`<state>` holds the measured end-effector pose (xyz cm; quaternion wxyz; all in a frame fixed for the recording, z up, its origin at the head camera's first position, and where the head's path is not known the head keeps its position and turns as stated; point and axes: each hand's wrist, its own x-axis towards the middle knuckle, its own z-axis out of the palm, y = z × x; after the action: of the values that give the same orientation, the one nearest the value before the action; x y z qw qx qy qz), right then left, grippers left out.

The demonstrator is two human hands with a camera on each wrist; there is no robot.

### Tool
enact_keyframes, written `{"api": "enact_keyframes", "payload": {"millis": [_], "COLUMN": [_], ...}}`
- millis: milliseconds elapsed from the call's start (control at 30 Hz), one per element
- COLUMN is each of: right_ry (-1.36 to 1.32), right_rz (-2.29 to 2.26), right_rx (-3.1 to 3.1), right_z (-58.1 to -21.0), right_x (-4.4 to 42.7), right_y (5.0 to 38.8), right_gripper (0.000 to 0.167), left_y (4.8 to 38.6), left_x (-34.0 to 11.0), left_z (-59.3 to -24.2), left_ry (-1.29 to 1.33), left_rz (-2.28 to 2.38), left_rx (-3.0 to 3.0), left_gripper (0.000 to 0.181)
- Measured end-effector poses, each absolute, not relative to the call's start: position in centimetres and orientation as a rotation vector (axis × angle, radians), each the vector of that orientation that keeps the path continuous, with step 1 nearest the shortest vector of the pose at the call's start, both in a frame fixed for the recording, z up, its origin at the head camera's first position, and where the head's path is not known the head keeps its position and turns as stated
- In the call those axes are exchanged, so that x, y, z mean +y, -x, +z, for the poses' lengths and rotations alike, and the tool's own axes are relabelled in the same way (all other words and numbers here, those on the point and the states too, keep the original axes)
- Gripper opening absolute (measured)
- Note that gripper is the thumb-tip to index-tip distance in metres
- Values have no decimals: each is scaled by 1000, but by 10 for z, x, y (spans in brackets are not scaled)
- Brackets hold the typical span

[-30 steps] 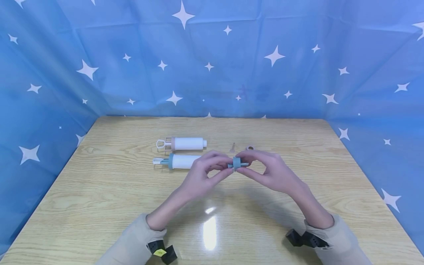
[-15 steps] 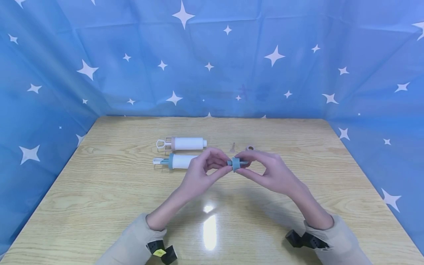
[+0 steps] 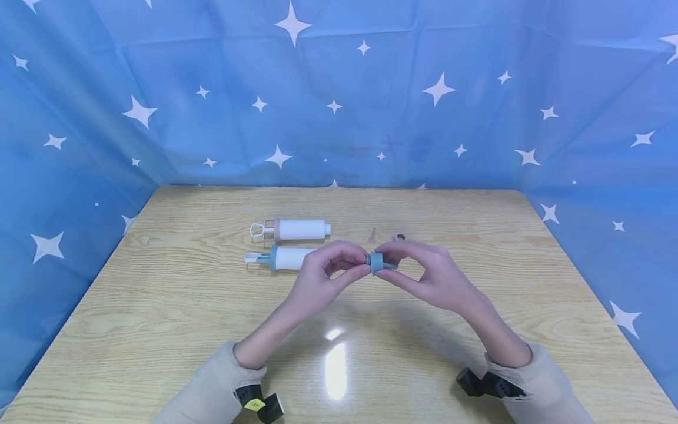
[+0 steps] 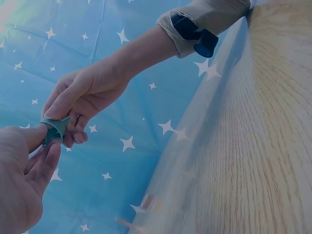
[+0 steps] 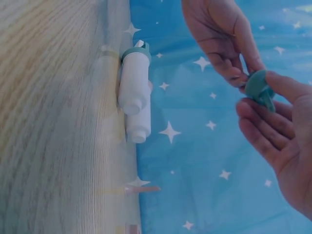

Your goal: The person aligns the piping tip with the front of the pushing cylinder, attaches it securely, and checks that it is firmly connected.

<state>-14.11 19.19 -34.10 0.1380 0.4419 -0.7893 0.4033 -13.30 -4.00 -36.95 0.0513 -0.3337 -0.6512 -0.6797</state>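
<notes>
In the head view a small teal cap (image 3: 376, 262) with a narrow stem is held above the table between both hands. My left hand (image 3: 324, 277) pinches its left side with thumb and fingertips. From the other side my right hand (image 3: 434, 277) grips it between thumb and index finger, the stem pointing toward the right palm. The left wrist view looks at the cap's hollow side (image 4: 56, 129) with the left thumb at its rim. In the right wrist view the cap's domed side and stem (image 5: 265, 100) show between the right thumb and fingers.
On the wooden table (image 3: 185, 318) lie two white tubes with looped handles, one with a pink collar (image 3: 302, 229), one with a teal collar (image 3: 291, 258) partly behind the left hand. Farther right are a thin pinkish piece (image 3: 372, 235) and a small pinkish ring-shaped piece (image 3: 399, 237).
The left fingers have shifted on the cap, lifting back a little and then coming down again. The cap has tilted and moved slightly left. My right hand has stayed nearly still.
</notes>
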Motion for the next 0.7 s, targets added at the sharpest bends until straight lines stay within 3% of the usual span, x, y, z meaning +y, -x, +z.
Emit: {"api": "enact_keyframes", "payload": {"millis": [700], "right_ry": [-1299], "right_rz": [1173], "right_rx": [-2222], "right_z": [-345], "right_x": [190], "right_y": [143], "right_gripper": [29], "left_y": [131], "left_x": [-40], "left_z": [-369], "left_ry": [1037], "left_rz": [-2026], "left_rx": [-1989], "left_gripper": [12]}}
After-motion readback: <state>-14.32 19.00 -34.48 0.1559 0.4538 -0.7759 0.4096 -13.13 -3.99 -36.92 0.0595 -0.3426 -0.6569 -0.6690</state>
